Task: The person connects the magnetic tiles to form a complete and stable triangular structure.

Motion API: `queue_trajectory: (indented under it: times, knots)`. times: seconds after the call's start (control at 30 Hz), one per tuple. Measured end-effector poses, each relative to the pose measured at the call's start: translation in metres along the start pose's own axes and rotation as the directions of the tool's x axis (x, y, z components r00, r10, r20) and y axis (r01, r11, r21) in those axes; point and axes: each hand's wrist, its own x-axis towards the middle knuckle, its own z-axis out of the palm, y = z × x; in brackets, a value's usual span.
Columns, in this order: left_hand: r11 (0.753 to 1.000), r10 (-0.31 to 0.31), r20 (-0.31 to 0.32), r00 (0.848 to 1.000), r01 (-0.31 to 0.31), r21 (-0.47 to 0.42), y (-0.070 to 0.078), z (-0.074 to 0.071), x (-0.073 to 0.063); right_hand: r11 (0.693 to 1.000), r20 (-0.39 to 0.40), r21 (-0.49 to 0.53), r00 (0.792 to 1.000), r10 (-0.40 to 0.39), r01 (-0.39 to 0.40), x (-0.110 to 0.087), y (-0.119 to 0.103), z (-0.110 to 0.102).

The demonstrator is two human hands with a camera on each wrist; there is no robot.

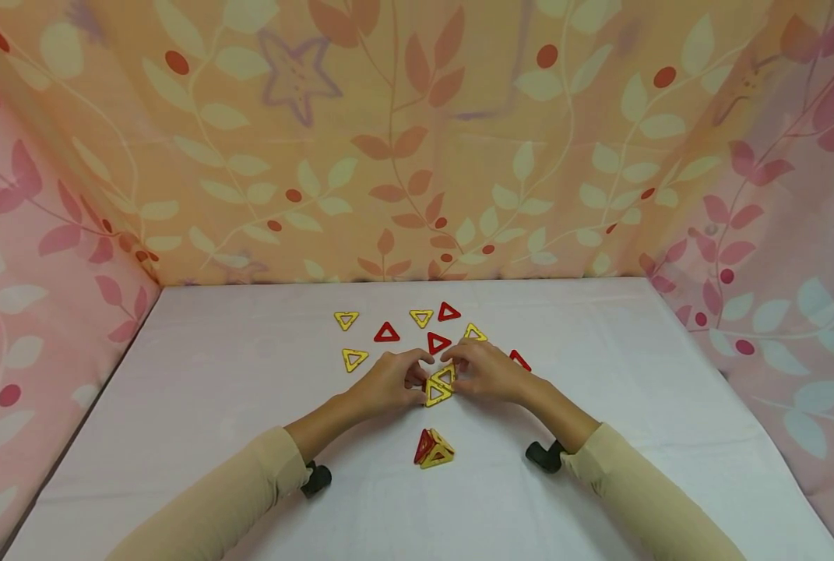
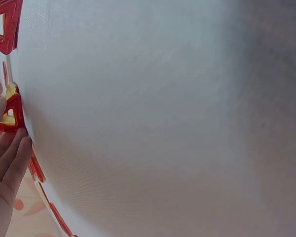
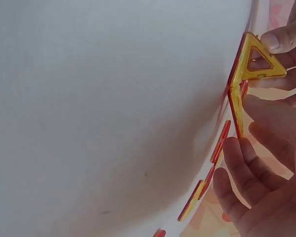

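Joined triangular magnetic tiles are between both hands in the head view: a lower yellow triangle tile (image 1: 436, 393) and an upper yellow triangle tile (image 1: 445, 376). The left hand (image 1: 388, 383) pinches the joined tiles from the left; its thumb lies on a yellow face (image 3: 261, 74) in the right wrist view. A red triangle tile (image 2: 18, 113) of this piece shows beside the left fingers in the left wrist view. From the right, the right hand (image 1: 490, 370) pinches a yellow tile edge (image 3: 235, 108). Some fingertips are hidden behind the tiles.
Nearer the person stands a small red and yellow pyramid (image 1: 434, 449). Loose tiles lie beyond the hands, among them a red one (image 1: 387, 333), a yellow one (image 1: 354, 360) and a red one (image 1: 519, 361) by the right wrist. Patterned curtains (image 1: 388, 156) surround the white table (image 1: 213, 351).
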Motion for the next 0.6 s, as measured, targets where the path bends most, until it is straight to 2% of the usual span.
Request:
queue_trajectory:
  times: [0.4,0.6]
  knots:
    - [1.0,0.016,-0.01,1.0,-0.016,-0.019,-0.0002,0.0002,-0.0007,0.998,-0.024,0.042,0.999,-0.045,0.045,0.0013,-0.004,0.0]
    - [1.0,0.0,-0.011,1.0,-0.001,-0.018,0.0001,0.0002,-0.0012,0.996,-0.032,0.073,0.998,-0.047,0.049,0.0034,-0.0053,0.0011]
